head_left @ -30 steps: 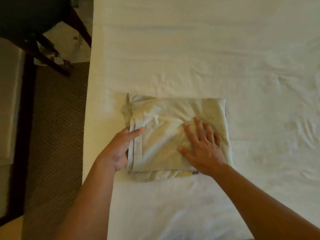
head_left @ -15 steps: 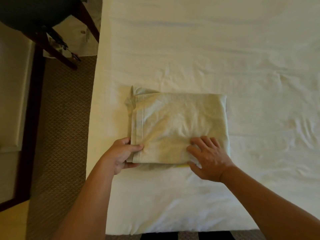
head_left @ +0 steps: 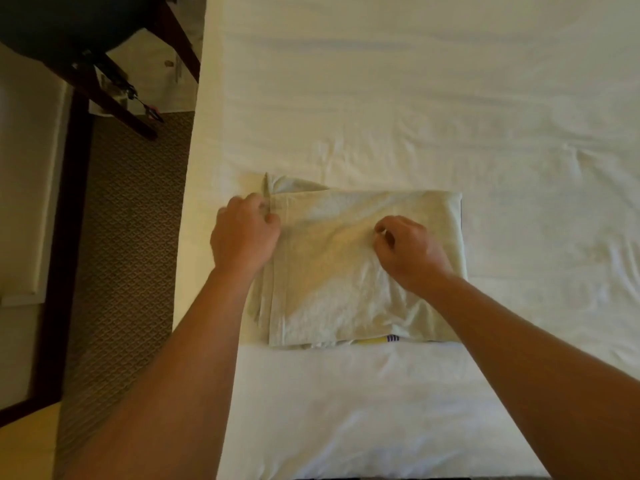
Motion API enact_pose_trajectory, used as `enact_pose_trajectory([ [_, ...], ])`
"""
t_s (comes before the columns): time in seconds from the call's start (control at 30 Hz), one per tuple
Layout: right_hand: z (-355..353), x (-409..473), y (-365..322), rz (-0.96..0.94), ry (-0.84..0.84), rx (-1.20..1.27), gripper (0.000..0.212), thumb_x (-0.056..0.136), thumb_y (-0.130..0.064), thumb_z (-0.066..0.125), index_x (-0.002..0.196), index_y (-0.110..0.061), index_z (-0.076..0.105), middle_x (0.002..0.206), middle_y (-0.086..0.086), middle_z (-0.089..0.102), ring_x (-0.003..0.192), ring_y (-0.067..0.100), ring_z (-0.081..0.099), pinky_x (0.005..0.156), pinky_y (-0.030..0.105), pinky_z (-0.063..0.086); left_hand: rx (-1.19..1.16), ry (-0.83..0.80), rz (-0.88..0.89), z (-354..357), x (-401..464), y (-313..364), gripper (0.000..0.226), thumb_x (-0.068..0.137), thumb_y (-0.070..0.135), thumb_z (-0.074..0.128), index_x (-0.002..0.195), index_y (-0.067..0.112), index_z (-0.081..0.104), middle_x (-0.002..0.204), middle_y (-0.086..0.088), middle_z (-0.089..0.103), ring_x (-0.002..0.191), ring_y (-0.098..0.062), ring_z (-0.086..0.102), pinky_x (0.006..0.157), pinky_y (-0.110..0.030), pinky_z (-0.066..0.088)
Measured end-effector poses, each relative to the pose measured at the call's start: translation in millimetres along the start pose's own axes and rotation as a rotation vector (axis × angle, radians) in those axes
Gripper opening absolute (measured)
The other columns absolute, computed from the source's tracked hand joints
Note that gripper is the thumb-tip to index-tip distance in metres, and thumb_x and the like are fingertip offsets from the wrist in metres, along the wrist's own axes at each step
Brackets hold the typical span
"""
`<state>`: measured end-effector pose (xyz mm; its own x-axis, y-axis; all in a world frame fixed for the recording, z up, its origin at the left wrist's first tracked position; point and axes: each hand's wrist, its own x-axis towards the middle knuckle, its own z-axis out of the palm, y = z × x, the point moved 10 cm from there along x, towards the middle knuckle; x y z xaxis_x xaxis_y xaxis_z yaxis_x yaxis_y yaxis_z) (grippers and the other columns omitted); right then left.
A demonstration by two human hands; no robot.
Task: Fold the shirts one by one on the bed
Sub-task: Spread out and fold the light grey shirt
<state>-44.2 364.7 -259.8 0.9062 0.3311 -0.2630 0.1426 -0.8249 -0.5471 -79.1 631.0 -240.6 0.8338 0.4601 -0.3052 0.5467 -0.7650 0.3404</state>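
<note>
A pale cream shirt point(head_left: 346, 299), folded into a rectangle, lies on the white bed point(head_left: 415, 98) near its left edge. A yellow and purple strip point(head_left: 377, 339) peeks out under its near edge. My left hand point(head_left: 244, 233) sits at the shirt's far left corner with fingers curled, pinching the folded edge there. My right hand point(head_left: 405, 247) rests on the middle of the shirt, fingers curled and pinching the top layer of cloth.
The bed's left edge drops to a patterned brown carpet point(head_left: 131, 237). A dark wooden chair or table frame point(head_left: 104, 88) with a dark bag on it stands at the top left. A pale panel point(head_left: 27, 185) runs along the far left.
Both hands have moved from the shirt's near edge toward its far part. The right hand went from flat fingers to a curled pinch in the middle; the left moved up to the far left corner.
</note>
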Motion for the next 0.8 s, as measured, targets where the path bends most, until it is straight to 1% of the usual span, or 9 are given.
enact_pose_trajectory([
  [0.13,5.2,14.9,27.0,0.272,-0.066,0.232,0.018,0.097,-0.020,0.052,0.110,-0.019,0.065,0.081,-0.006,0.062,0.063,0.014,0.059,0.054,0.026,0.046,0.294,-0.156,0.200,36.6,29.9,25.7,0.040,0.100,0.040,0.050,0.138,0.026,0.053,0.136,-0.010,0.046,0.128,-0.038,0.037,0.102,-0.049,0.034],
  [0.2,4.7,15.7,30.4,0.275,-0.046,0.240,0.020,0.097,-0.020,0.053,0.112,-0.017,0.066,0.085,-0.006,0.063,0.069,0.014,0.060,0.057,0.024,0.046,0.327,-0.055,0.240,27.8,36.3,35.2,0.032,0.101,0.037,0.051,0.129,0.022,0.058,0.130,-0.009,0.047,0.125,-0.036,0.039,0.100,-0.049,0.032],
  [0.3,-10.9,13.5,20.1,0.056,0.093,-0.156,0.032,0.097,-0.029,0.054,0.125,-0.016,0.062,0.121,0.003,0.059,0.109,0.026,0.055,0.089,0.038,0.048,0.275,0.154,0.242,5.0,35.1,45.0,0.018,0.101,0.027,0.054,0.116,0.021,0.061,0.119,-0.007,0.049,0.118,-0.033,0.043,0.097,-0.047,0.031],
  [0.4,7.1,8.6,36.5,0.060,-0.079,-0.380,0.059,0.100,-0.052,0.040,0.154,-0.029,0.032,0.163,0.003,0.024,0.145,0.031,0.025,0.116,0.048,0.024,0.323,0.062,0.217,22.6,30.4,46.5,0.036,0.093,0.022,0.059,0.129,0.023,0.056,0.138,-0.006,0.044,0.132,-0.032,0.036,0.105,-0.049,0.029],
  [0.47,8.7,9.6,43.7,0.055,-0.113,-0.335,0.061,0.100,-0.051,0.037,0.156,-0.030,0.025,0.166,0.002,0.015,0.149,0.028,0.017,0.119,0.048,0.017,0.293,-0.023,0.297,38.0,28.3,59.9,0.050,0.091,0.029,0.054,0.140,0.025,0.048,0.154,-0.003,0.035,0.143,-0.031,0.026,0.111,-0.051,0.024],
  [0.53,-5.4,18.7,45.4,0.035,-0.032,-0.301,0.058,0.095,-0.036,0.046,0.151,-0.023,0.034,0.163,0.005,0.023,0.146,0.028,0.022,0.115,0.049,0.021,0.281,-0.144,0.358,53.2,29.7,73.1,0.057,0.091,0.038,0.052,0.146,0.029,0.042,0.158,0.000,0.032,0.148,-0.028,0.019,0.115,-0.052,0.017],
  [0.63,-20.8,36.6,59.6,0.122,-0.049,-0.336,0.060,0.088,-0.028,0.053,0.147,-0.022,0.040,0.152,0.005,0.039,0.137,0.029,0.036,0.109,0.048,0.026,0.363,-0.249,0.336,66.1,35.1,76.7,0.059,0.088,0.050,0.056,0.142,0.031,0.044,0.143,-0.003,0.044,0.140,-0.030,0.032,0.111,-0.052,0.019],
  [0.73,-24.6,50.7,63.6,0.149,-0.202,-0.381,0.053,0.086,-0.029,0.053,0.138,-0.026,0.046,0.125,0.003,0.059,0.117,0.026,0.053,0.098,0.044,0.027,0.427,-0.272,0.327,66.0,36.2,82.1,0.039,0.090,0.055,0.054,0.116,0.025,0.054,0.111,-0.003,0.059,0.114,-0.031,0.053,0.096,-0.048,0.028],
  [0.8,-24.8,54.4,59.9,0.145,-0.327,-0.365,0.031,0.085,-0.026,0.051,0.115,-0.025,0.057,0.100,-0.003,0.063,0.100,0.022,0.058,0.088,0.040,0.024,0.359,-0.329,0.320,68.3,29.7,81.3,0.036,0.093,0.059,0.055,0.091,0.024,0.051,0.088,0.002,0.055,0.093,-0.028,0.056,0.083,-0.042,0.031],
])
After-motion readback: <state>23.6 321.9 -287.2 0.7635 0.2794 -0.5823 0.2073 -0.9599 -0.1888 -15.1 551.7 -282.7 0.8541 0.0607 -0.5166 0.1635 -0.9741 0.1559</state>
